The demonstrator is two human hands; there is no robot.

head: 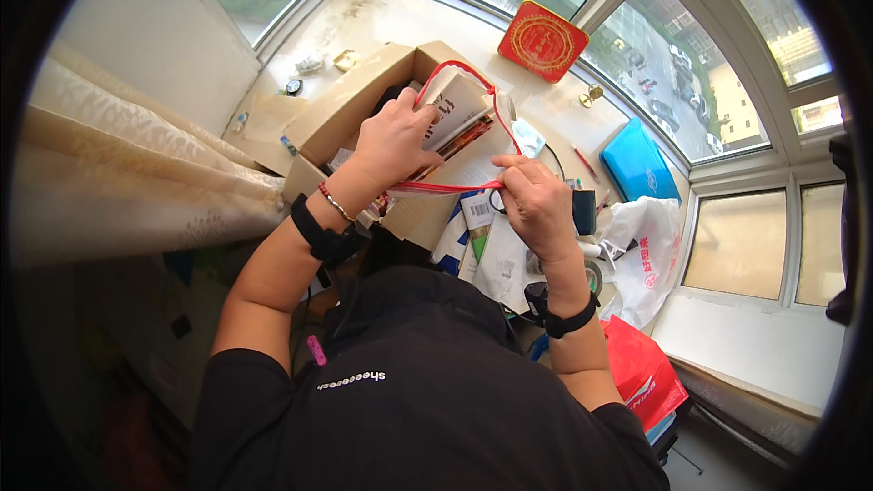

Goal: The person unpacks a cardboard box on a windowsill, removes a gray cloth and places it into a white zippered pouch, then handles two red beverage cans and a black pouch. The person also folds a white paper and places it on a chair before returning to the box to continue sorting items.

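Note:
A light zippered pouch point(506, 112) with red zipper edging gapes wide in front of me. Inside it stand a white-covered book point(458, 106) bearing writing and a dark, colourful book or magazine point(466, 138) beside it. My right hand point(539, 201) pinches the pouch's near right corner by the red zipper. Over the left side of the opening is my left hand point(399, 129), its thumb and fingers spread at the books; whether it grips them or the pouch's edge is hidden. An open cardboard box point(341, 109) sits behind and left of the pouch, partly covered by my left hand.
By the window stand a red tin point(543, 41) and a blue case point(640, 162). Papers and packets point(494, 252) lie below the pouch. A white plastic bag point(644, 259) and a red bag point(638, 368) are at right. A curtain point(150, 177) hangs at left.

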